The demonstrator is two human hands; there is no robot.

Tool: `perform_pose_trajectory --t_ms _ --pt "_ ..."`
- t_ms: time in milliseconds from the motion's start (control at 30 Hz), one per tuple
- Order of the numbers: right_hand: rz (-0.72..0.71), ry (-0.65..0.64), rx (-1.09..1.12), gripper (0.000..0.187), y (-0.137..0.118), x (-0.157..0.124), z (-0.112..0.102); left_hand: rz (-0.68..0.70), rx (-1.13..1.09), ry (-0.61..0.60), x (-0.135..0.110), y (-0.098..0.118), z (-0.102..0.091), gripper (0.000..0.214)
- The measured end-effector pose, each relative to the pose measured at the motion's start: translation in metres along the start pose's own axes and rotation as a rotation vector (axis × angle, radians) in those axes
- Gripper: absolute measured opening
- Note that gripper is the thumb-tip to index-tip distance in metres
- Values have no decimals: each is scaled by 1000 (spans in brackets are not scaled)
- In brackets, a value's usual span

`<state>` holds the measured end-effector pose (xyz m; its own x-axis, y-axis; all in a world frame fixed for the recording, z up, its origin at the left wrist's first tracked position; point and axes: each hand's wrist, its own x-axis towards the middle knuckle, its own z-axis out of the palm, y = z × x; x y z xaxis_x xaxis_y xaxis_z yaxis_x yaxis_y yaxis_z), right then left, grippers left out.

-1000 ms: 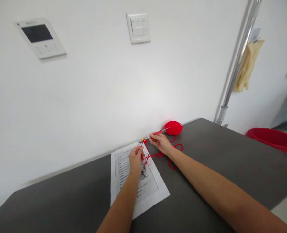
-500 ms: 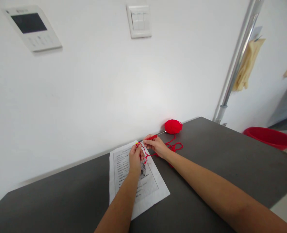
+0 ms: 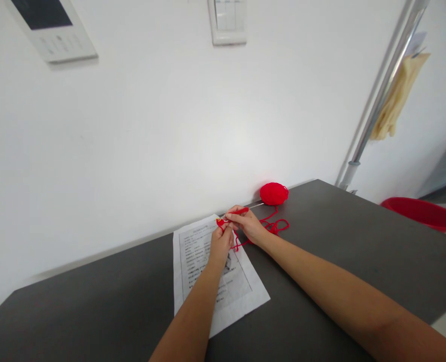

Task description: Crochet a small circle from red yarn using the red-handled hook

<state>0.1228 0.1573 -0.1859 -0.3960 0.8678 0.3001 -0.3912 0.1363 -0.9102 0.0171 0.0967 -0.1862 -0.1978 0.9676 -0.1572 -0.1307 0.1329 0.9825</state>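
Between the fingers of my right hand (image 3: pixel 244 221) is a crochet hook with a red handle (image 3: pixel 241 211), its tip pointing left. My left hand (image 3: pixel 221 239) pinches a small piece of red crochet work (image 3: pixel 220 221) close to the hook's tip; a bit of yellow shows on it. Both hands are closed and nearly touching, above the top of a printed sheet of paper (image 3: pixel 241 299). Loose red yarn (image 3: pixel 277 227) runs from beneath the hands to a red ball of yarn (image 3: pixel 274 193) by the wall. Fingers partly hide the stitches.
The dark tabletop (image 3: pixel 94 311) meets a white wall with a light switch (image 3: pixel 230 22) and an intercom panel (image 3: pixel 57 35). A thin metal rod (image 3: pixel 256 205) lies near the yarn ball. To the right stand a metal pole (image 3: pixel 384 90) and a red basin (image 3: pixel 421 213); yellowish gloves (image 3: pixel 399 98) hang there.
The view has tilted down and shifted left slightly. My left hand has come closer to the right, and the red work now sits right at the hook's tip.
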Motion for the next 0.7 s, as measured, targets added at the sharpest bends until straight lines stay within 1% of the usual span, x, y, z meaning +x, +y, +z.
perform_pose_trajectory --t_ms 200,333,500,700 --pt "-28 16 -94 28 6 3 -5 66 -56 86 -1 4 -1 37" --pt "-72 23 -180 29 6 3 -4 101 -92 96 -3 3 -3 37" --pt "-148 -8 -286 24 -4 -2 3 87 -67 54 -4 1 -3 37" --pt "-258 -56 -428 21 -31 -15 6 26 43 -49 -2 -1 -3 38"
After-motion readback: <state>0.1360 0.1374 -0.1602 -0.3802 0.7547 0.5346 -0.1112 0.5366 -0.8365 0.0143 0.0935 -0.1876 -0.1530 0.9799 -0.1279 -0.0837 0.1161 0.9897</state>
